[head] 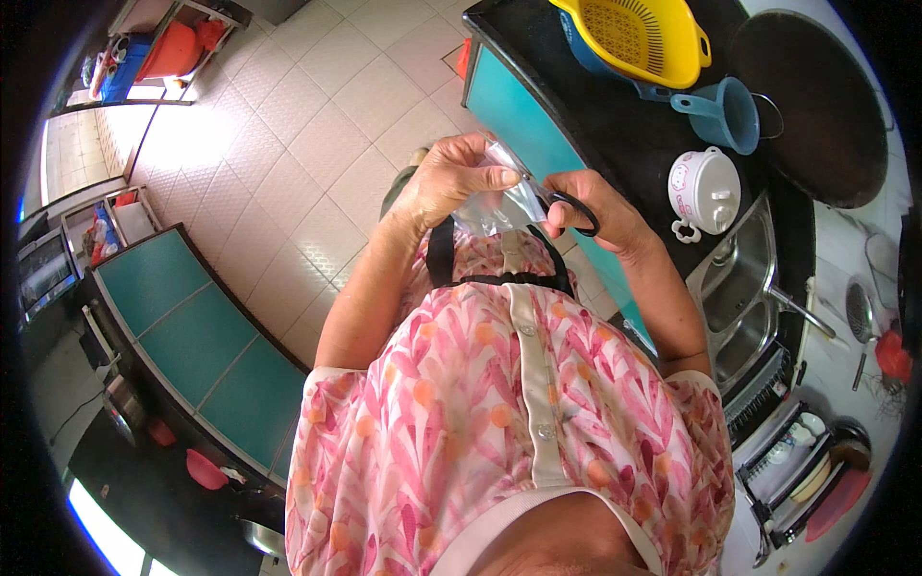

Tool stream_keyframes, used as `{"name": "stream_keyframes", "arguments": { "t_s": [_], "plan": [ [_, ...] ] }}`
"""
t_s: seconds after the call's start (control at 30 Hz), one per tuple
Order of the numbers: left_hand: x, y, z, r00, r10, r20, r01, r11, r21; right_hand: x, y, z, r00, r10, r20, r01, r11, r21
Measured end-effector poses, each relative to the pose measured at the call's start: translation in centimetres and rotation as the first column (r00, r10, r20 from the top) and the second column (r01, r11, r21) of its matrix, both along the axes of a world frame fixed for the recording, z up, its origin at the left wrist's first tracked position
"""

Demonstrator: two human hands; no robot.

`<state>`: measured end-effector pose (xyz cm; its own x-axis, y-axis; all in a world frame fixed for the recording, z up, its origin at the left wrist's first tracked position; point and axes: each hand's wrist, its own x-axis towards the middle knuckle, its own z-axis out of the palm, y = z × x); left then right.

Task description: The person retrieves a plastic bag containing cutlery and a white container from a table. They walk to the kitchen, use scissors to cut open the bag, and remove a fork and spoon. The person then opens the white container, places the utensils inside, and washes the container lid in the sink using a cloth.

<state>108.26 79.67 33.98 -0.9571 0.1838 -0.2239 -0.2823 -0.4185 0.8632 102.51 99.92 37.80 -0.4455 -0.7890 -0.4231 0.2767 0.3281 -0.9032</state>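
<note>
A clear plastic bag (488,214) is pinched near its top edge between the thumb and fingers of my left hand (457,176). Black-handled scissors (580,212) are in my right hand (598,209), with its thumb and fingers around the handle loops. The scissor blades point up and left and lie against the bag, close to my left thumb; whether they are fully closed is hard to tell. Both hands are close together in front of my body, above the floor and beside the turquoise cabinet front.
On the black countertop (612,122) at the right stand a yellow colander (627,36) in a blue basin, a blue plastic dipper (724,115) and a white lidded pot (702,189). A steel double sink (735,295) and a dish rack (792,461) lie nearer me. Turquoise cabinets (187,324) line the left.
</note>
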Motion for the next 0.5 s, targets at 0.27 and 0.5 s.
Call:
{"name": "stream_keyframes", "arguments": {
  "t_s": [0.27,0.5],
  "plan": [
    [-4.6,-6.9,-0.7,0.998,-0.07,-0.004,0.07,0.997,0.012,-2.8,-7.0,-1.4,0.984,-0.128,0.122,0.142,0.984,-0.108],
    [-9.0,-17.2,0.2,0.991,-0.133,0.005,0.133,0.991,0.029,-5.1,-17.4,-1.0,0.96,-0.2,0.199,0.229,0.964,-0.137]
  ]
}}
